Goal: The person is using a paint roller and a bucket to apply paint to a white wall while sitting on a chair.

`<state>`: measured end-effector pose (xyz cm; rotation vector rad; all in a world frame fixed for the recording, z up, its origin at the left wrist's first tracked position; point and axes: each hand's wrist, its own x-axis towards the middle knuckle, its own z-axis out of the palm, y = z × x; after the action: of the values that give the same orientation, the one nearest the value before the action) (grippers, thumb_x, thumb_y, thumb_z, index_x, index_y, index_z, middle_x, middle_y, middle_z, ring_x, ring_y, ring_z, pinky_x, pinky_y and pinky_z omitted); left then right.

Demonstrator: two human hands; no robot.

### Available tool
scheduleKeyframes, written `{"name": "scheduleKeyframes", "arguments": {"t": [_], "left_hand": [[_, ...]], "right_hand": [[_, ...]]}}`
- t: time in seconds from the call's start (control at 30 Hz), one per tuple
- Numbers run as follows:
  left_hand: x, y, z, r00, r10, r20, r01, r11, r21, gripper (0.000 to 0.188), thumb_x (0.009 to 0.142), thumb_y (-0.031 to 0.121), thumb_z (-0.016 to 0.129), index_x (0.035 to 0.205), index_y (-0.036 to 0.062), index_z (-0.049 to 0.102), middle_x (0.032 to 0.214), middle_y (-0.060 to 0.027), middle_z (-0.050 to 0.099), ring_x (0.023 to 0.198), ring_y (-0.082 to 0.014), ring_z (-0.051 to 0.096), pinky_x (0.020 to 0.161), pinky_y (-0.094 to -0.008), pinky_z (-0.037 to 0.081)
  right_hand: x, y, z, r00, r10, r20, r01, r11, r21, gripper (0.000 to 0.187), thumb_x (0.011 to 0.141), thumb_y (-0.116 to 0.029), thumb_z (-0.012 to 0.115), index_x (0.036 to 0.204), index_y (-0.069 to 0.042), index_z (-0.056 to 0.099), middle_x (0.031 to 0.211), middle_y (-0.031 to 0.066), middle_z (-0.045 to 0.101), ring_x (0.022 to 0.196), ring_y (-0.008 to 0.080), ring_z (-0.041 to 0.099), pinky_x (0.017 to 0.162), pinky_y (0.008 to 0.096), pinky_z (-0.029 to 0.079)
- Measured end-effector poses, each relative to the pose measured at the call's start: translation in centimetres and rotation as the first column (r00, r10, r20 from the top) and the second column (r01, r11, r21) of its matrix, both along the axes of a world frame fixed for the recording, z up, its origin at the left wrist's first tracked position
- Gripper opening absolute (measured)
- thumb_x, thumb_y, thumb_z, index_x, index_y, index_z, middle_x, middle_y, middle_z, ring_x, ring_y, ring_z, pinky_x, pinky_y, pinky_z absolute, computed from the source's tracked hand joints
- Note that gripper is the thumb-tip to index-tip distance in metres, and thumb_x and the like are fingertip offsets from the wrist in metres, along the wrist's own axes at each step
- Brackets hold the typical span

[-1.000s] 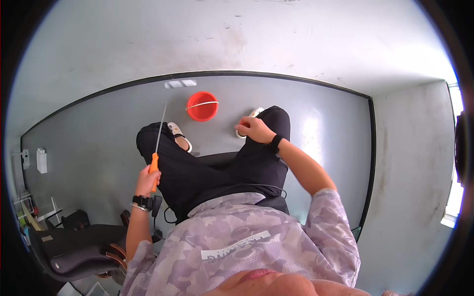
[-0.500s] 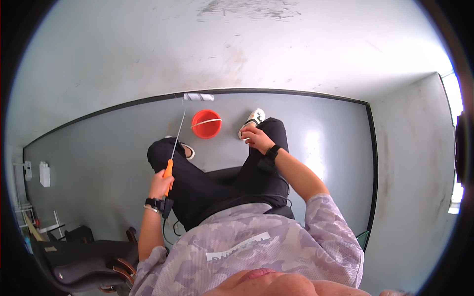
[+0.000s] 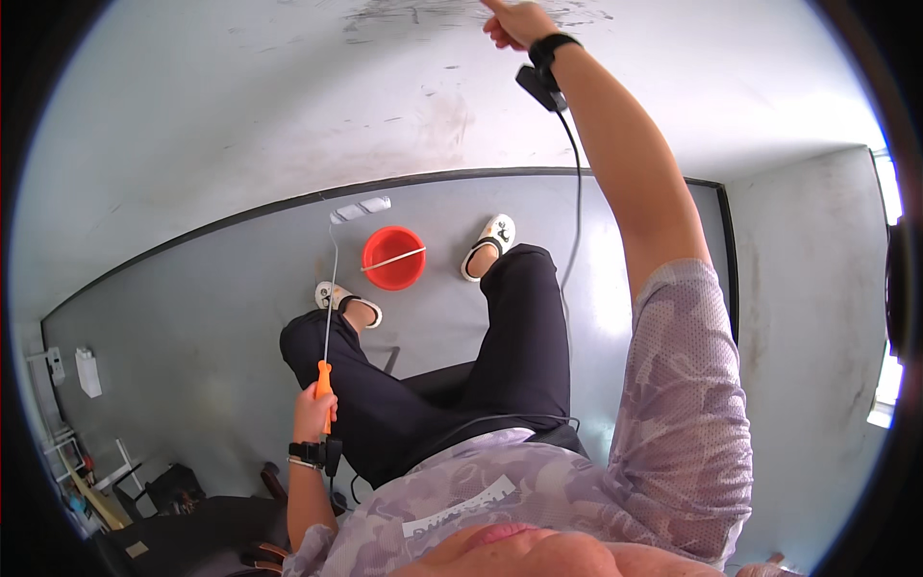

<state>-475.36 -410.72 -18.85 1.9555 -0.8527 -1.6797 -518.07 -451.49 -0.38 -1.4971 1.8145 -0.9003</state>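
Paint roller (image 3: 360, 211) is carried by the left hand (image 3: 312, 413) alone: the fingers are wrapped round the orange handle (image 3: 325, 380), near the left leg of the black trousers (image 3: 437, 370). The right hand (image 3: 519, 24) has changed position: half a second earlier it was low, near the right shoe (image 3: 492, 245); it is now raised at the wall (image 3: 288, 115), close to the dark marks (image 3: 409, 13). It is partly open, one digit extended and the others loosely curled, with nothing seen in its grasp; the upper edge of the view cuts it off, and contact with the wall cannot be confirmed. A black box (image 3: 540, 88) hangs at the right wrist with its cable. From the handle, the thin rod runs forward to the white cover (image 3: 373, 207), seen against the floor (image 3: 240, 288) just inside the dark skirting (image 3: 461, 174); whether it touches the floor cannot be told. Just beside the cover, apart from it, stands the red bucket (image 3: 389, 277). For the work in hand, attention appears directed to the marked wall, with the roller held clear of those marks.
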Motion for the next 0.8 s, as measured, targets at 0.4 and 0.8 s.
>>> {"name": "scheduleKeyframes", "arguments": {"t": [0.4, 0.8], "left_hand": [[0.4, -1.6, -1.6, 0.999, 0.021, -0.034, -0.019, 0.998, 0.062, 0.007, 0.071, 0.007, 0.051, 0.076, 0.0029, 0.049, 0.056, -0.0022, 0.049, 0.042, -0.0096, 0.045, 0.041, -0.0221, 0.037], [1.3, -1.0, -0.8, 0.999, 0.020, -0.035, -0.018, 0.998, 0.058, 0.009, 0.072, 0.011, 0.054, 0.072, 0.0026, 0.050, 0.056, -0.0023, 0.049, 0.043, -0.0105, 0.047, 0.043, -0.0228, 0.039]], "right_hand": [[-0.1, -3.4, -3.7, 0.964, -0.046, 0.261, 0.067, 0.995, -0.072, 0.066, 0.072, -0.065, 0.054, 0.056, -0.001, 0.057, 0.054, 0.0102, 0.056, 0.044, 0.0159, 0.052, 0.041, 0.0290, 0.039], [2.4, 4.5, -15.0, 0.888, 0.362, 0.283, -0.434, 0.863, 0.259, 0.035, 0.085, -0.040, 0.053, 0.082, -0.006, 0.062, 0.070, 0.0015, 0.059, 0.060, 0.0074, 0.055, 0.052, 0.0195, 0.041]]}}
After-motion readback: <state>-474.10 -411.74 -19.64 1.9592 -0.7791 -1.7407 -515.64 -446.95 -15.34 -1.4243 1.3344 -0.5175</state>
